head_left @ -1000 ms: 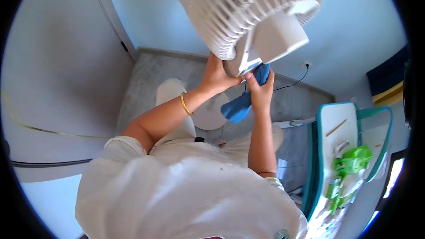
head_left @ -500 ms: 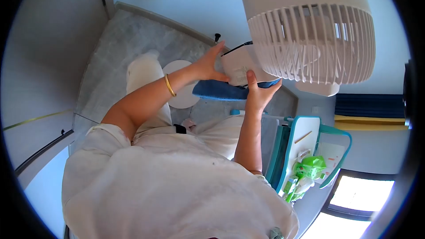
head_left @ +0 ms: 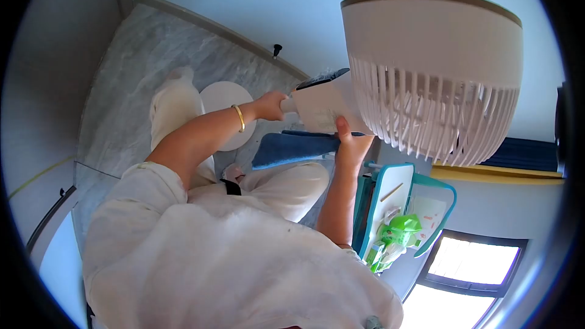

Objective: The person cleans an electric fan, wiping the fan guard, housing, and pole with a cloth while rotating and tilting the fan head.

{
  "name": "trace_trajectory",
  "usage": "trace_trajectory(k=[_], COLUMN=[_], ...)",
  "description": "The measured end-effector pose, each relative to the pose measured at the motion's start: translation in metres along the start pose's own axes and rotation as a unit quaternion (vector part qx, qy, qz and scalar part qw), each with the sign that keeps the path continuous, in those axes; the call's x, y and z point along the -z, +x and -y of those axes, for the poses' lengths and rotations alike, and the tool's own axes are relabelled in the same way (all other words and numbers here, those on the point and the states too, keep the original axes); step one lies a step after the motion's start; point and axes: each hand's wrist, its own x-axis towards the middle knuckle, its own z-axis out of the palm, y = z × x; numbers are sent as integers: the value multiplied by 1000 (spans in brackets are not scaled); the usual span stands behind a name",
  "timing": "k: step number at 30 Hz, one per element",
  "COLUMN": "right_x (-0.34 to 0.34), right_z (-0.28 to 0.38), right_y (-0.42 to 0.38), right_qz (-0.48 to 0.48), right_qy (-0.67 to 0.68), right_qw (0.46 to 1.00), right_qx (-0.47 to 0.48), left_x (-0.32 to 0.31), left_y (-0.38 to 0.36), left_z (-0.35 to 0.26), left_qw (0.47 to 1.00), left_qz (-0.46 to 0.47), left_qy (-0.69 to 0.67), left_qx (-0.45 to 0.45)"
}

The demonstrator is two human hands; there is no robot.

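Note:
A beige pedestal fan with a slatted grille fills the upper right. Its boxy neck has a dark panel along the top edge, and its round white base rests on the floor. My left hand, below a gold bangle, is closed around the fan's pole just under the neck. The thumb of my right hand presses on the side of the neck; its other fingers are mostly hidden underneath. A folded blue cloth sticks out leftward from that hand, beneath the neck.
Behind my right forearm stands a teal-edged white desk with a green packet on it. A black door stop is near the wall. A door is at the left, a window at lower right.
My left hand has moved from the side of the fan's neck down onto the pole and closed. The right hand stays at the neck with the blue cloth. The view has shifted.

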Motion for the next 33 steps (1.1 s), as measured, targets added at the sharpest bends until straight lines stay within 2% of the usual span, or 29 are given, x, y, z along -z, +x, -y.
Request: trace_trajectory(k=[1, 3, 7, 9, 10, 13, 14, 17, 18, 21, 25, 26, 29, 33], right_x=[6, 20, 52, 96, 106, 110, 106, 103, 100, 101, 98, 95, 88, 87], right_z=[-4, -15, -25, -104, -116, -101, -90, -77, -75, -68, -68, -69, -72, -87], right_y=[6, 19, 44, 73, 79, 78, 76, 73, 73, 67, 68, 70, 73, 74], right_qz=[21, 51, 126, 148, 155, 173, 174, 174, 173, 178, 188, 190, 197, 186], right_qy=[0, 16, -8, 27, 57, 134, 148, 181, 187, 199, 209, 214, 230, 293], right_qw=[1000, 998, 989, 987, 984, 969, 966, 958, 956, 951, 946, 944, 937, 921], right_qx=[7, 15, -81, -58, -71, -115, -125, -140, -145, -154, -163, -165, -173, -177], left_x=[-6, -20, -33, -42, -47, -67, -71, -74, -69, -56, -57, -54, -35, -12], left_y=[0, -5, -15, -13, -12, 3, 1, 1, 0, -5, 6, 8, 5, 12], left_z=[0, -8, -40, -44, -45, -22, -18, -17, -21, -39, -31, -33, -50, -45], left_qw=[999, 993, 966, 953, 945, 930, 929, 933, 949, 954, 960, 968, 985, 997], left_qz=[-33, -110, -231, -285, -310, -364, -368, -360, -312, -287, -248, -206, -133, -55], left_qy=[13, 14, -12, -12, -11, 31, -9, -17, -1, 64, 120, 120, 65, 1], left_qx=[-19, 32, 112, 107, 104, 39, 30, 17, 44, 51, 46, 76, 89, 49])
